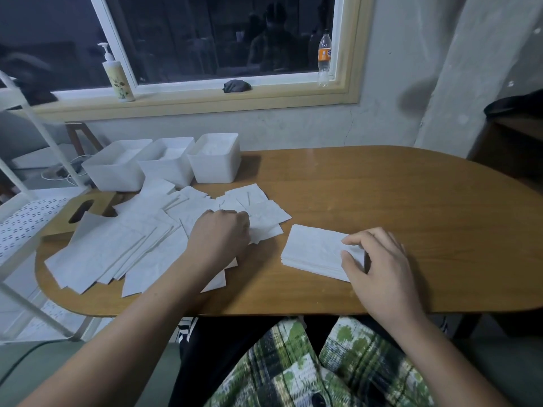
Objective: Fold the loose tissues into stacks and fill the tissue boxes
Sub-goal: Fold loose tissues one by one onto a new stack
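Loose tissues lie fanned across the left half of the wooden bench, overlapping one another from the lower left of the frame up toward the centre. My left hand is curled over the right edge of that spread, its grip closed to a pinch on the sheets under its fingertips; how many sheets it has caught I cannot tell. My right hand rests at centre right on the folded stack, thumb and fingers narrowed onto the stack's right end, steadying it.

Three white tissue boxes stand open in a row at the upper left of the bench. Something pale shows inside each, though how full they are I cannot judge. A wooden lid with an oval slot lies partly buried under the left of the spread.

The risks, as I judge them: the sheets overlap so closely that a pinch may drag up two or three at once, or pull neighbours askew and off the near edge of the bench. Thin paper could tear if tugged while others weigh on it. The stack sits square now, but lifting my right hand carelessly, or sliding a new sheet on from the side, could skew its layers and make it a poor fit for a box.
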Demonstrator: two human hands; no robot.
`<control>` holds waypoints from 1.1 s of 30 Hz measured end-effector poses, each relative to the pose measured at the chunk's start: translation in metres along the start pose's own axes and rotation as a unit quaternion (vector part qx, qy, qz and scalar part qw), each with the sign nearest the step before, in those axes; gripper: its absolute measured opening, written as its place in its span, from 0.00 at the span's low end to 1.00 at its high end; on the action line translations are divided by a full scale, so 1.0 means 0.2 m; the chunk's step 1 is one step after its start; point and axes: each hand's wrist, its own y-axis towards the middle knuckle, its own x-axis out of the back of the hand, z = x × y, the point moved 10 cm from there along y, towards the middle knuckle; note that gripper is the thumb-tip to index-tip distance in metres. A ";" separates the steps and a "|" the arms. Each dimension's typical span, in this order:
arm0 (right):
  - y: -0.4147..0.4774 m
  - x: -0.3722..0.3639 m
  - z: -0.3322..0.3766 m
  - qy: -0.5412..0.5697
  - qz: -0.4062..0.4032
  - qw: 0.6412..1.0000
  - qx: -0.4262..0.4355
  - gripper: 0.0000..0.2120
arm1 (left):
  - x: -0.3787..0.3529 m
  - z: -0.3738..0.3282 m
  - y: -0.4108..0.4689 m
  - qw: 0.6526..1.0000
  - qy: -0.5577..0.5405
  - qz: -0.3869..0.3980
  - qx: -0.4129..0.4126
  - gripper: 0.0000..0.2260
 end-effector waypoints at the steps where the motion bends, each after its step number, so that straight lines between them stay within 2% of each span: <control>1: 0.00 0.00 0.00 0.003 -0.001 1.000 -0.001 0.06 | 0.02 0.01 0.00 1.000 -0.023 -0.017 -0.001 0.03; 6: 0.01 0.02 0.00 0.027 -0.004 1.000 -0.002 0.06 | 0.20 0.01 -0.03 0.988 -0.095 -0.118 -0.030 0.03; 11: 0.02 0.04 0.00 0.063 -0.006 0.998 -0.020 0.08 | 0.43 -0.05 -0.07 0.968 -0.190 -0.160 -0.036 0.04; 15: 0.02 0.02 -0.03 0.124 0.021 0.990 -0.064 0.19 | 0.52 -0.12 -0.11 0.941 -0.303 -0.148 -0.037 0.05; 20: 0.03 0.03 -0.05 0.225 0.046 0.969 -0.092 0.31 | 0.49 -0.24 -0.13 0.901 -0.424 -0.071 -0.051 0.08; 23: 0.03 0.02 -0.04 0.244 0.067 0.963 -0.088 0.32 | 0.48 -0.27 -0.13 0.880 -0.469 -0.050 -0.046 0.07; 28: 0.02 -0.01 -0.01 0.233 0.103 0.963 -0.086 0.33 | 0.57 -0.27 -0.14 0.868 -0.482 -0.105 -0.055 0.06; 33: 0.02 -0.01 -0.01 0.238 0.108 0.961 -0.094 0.31 | 0.61 -0.31 -0.14 0.839 -0.531 -0.095 -0.071 0.05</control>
